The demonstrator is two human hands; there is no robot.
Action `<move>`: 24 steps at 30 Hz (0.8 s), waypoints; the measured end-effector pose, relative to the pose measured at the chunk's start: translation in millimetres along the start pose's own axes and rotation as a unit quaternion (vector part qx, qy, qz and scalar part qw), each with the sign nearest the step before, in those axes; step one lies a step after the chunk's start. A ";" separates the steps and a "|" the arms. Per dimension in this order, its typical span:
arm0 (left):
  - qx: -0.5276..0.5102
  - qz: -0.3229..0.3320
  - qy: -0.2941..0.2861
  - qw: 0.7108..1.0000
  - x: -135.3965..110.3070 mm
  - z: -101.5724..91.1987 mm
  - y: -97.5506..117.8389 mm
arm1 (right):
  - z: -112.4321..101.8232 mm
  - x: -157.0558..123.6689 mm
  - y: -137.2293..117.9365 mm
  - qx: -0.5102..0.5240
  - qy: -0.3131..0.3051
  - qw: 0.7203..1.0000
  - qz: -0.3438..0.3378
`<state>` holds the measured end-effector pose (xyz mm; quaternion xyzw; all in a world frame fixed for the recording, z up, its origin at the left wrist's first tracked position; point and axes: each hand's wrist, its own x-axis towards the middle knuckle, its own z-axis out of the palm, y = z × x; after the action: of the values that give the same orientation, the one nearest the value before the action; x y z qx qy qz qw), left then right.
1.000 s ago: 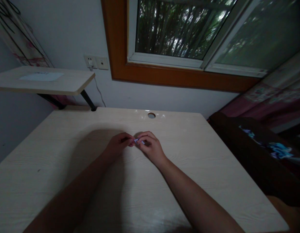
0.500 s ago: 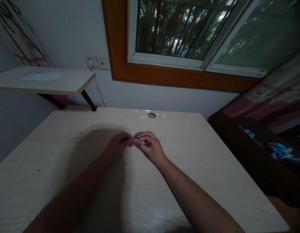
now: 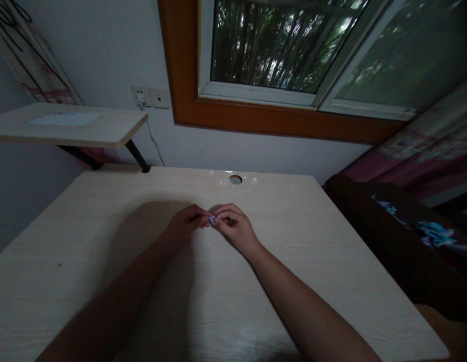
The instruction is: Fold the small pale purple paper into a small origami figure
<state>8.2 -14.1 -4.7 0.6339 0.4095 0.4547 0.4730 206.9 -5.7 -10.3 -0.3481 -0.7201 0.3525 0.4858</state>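
Observation:
A small pale purple piece, which looks like folded paper (image 3: 213,219), is held between my two hands just above the desk. My left hand (image 3: 186,222) pinches its left side with thumb and fingertips. From the right, my right hand (image 3: 235,226) grips the other side, thumb and index finger pressed together. The fingers cover most of the piece, so its full shape is hidden.
Under my hands lies a light wood desk (image 3: 301,261) with a round cable hole (image 3: 236,179) near its back edge. A raised shelf (image 3: 116,125) carrying a white sheet (image 3: 65,118) stands at the back left. Window (image 3: 271,50) and wall outlets (image 3: 150,97) are behind.
My right fingers have shifted slightly on the small piece, and less of it shows past my right thumb. The left hand has barely moved.

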 end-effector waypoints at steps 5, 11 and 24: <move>-0.007 -0.018 0.004 1.000 -0.3 1.1 -3.1 | -1.0 1.5 -1.3 0.012 -0.004 1.000 0.008; -0.018 -0.007 0.006 1.000 -0.5 1.2 -6.8 | -0.5 1.4 -1.4 0.013 0.001 1.000 0.004; 0.005 0.022 -0.001 1.000 -0.1 0.5 -4.3 | -0.6 1.9 -1.1 0.012 0.001 1.000 -0.001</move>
<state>8.3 -13.4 -8.9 0.6455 0.3969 0.4623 0.4606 206.7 -4.6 -8.4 -0.3416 -0.7159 0.3605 0.4908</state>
